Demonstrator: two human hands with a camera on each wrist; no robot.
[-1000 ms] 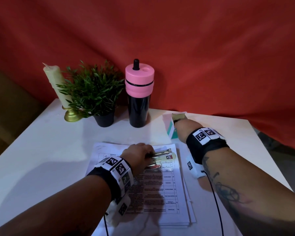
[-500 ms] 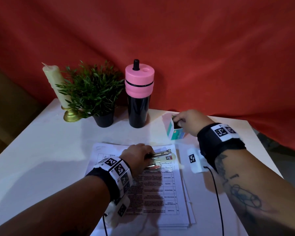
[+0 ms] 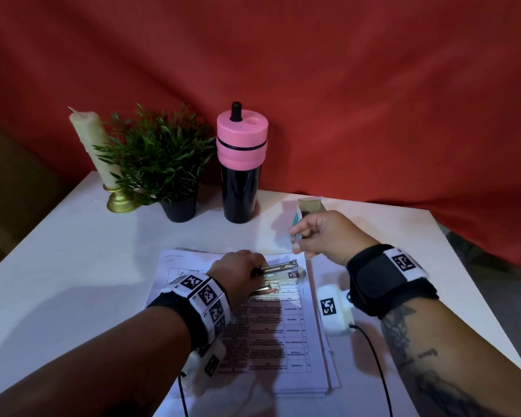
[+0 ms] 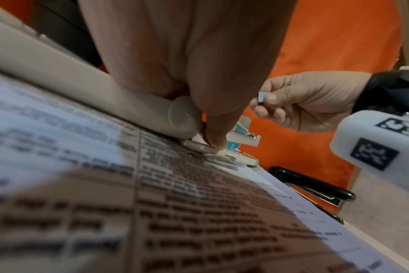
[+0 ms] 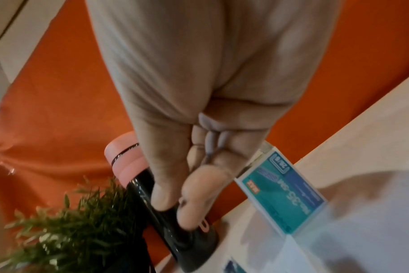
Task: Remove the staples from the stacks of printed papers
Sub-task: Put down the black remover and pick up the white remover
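Red cloth hangs in soft folds behind a smooth white worktop (image 3: 57, 260). From the head view, a stack of printed papers (image 3: 271, 332) lies flat near the front edge, its top sheet ruled into a table of dense text. On its upper part sits an opened metal stapler (image 3: 280, 270), its shiny rails swung apart. The left hand (image 3: 238, 270) rests on the stapler's rear end with fingers curled over it. The right hand (image 3: 322, 233) is raised just beyond the paper's far corner, thumb and fingertips pinching a small grey strip of staples (image 3: 295, 236). Behind it stands a small teal and white cardboard staple box (image 3: 306, 206) with its flap up. Along the back are a cream wax candle (image 3: 92, 149) in a brass holder, a leafy potted plant (image 3: 160, 158) in a dark pot, and a glossy black bottle (image 3: 241, 164) with a thick pink lid.

The left wrist view shows the left hand's fingertip (image 4: 215, 142) pressing down on the stapler's flat metal base (image 4: 199, 147), which rests on the blurred print, with a pale rounded handle beside it. Farther off, the right hand (image 4: 311, 103) pinches the grey strip (image 4: 261, 97).

The right wrist view shows the right hand (image 5: 199, 129) with fingers curled and thumb pressed against them; the strip itself is hidden. The staple box (image 5: 283, 190) stands upright on the worktop, near the black bottle (image 5: 161, 203) and plant (image 5: 68, 230).
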